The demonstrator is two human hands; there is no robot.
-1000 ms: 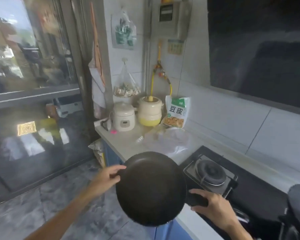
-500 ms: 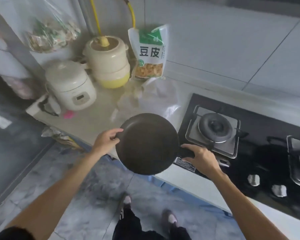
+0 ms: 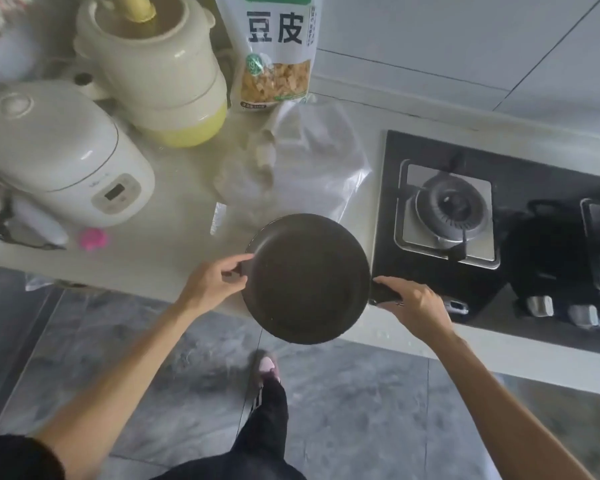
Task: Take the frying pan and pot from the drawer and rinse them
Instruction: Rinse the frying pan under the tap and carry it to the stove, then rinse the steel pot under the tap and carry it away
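Note:
A round dark frying pan [image 3: 307, 277] is held level over the front edge of the pale counter [image 3: 160, 237], just left of the stove. My right hand [image 3: 413, 303] is closed around its black handle. My left hand [image 3: 215, 282] pinches the pan's left rim with thumb and fingers. A dark pot-like shape [image 3: 548, 251] sits on the black gas stove [image 3: 444, 282] to the right; its details are hard to make out. No drawer is in view.
On the counter stand a white rice cooker [image 3: 59, 157], a cream stacked cooker [image 3: 160, 71], a food bag [image 3: 278, 53], a crumpled clear plastic bag [image 3: 291, 164] and a small pink object [image 3: 92, 239]. A steel burner [image 3: 447, 209] lies right of the pan. Grey tiled floor below.
The camera has tilted down and closer to the counter. The pan stays in both hands and has moved further over the counter's front edge.

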